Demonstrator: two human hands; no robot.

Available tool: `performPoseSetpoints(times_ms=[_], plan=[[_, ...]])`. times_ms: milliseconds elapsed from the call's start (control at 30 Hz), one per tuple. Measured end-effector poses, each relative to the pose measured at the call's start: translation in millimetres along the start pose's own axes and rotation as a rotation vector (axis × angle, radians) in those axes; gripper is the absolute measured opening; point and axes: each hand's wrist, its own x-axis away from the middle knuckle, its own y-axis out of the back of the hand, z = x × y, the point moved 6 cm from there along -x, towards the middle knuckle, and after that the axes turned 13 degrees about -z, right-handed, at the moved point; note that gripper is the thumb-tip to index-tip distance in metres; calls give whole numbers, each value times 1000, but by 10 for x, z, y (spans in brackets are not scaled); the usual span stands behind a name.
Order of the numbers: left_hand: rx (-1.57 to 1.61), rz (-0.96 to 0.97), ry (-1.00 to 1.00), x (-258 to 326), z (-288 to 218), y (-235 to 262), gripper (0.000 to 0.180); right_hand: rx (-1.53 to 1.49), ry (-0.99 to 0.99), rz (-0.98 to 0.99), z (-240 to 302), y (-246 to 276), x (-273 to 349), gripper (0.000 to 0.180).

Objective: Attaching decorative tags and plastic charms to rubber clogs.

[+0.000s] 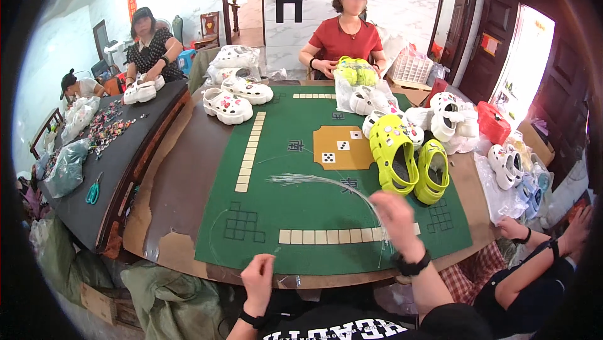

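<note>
Clear plastic strands arc over the green mat beside the blurred right hand, splayed, probably because their far ends are loose; whether it or the curled left hand pinches any cannot be told.

Bold white capital letters run across the wearer's black shirt, partly cut off by the lower edge. Single dark characters stand on the green mat around its orange-brown square, which bears three white dice faces with black dots. A tall red strip on the left wall carries gold characters, too small to read.
</note>
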Motion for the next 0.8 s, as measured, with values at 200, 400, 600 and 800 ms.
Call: performPoseSetpoints(times_ms=[200,400,600,800], plan=[[588,418,417,171,-616,-237,11,-470,22,432,1018,-709,484,32],[789,470,503,305,-575,-392,13,-665,-428,271,859,-855,761,23],[900,561,568,385,-604,-432,15,-770,-492,222,828,-831,852,14],[414,705,297,52,-489,-303,16,-1103,-817,-86,463,-626,713,14]])
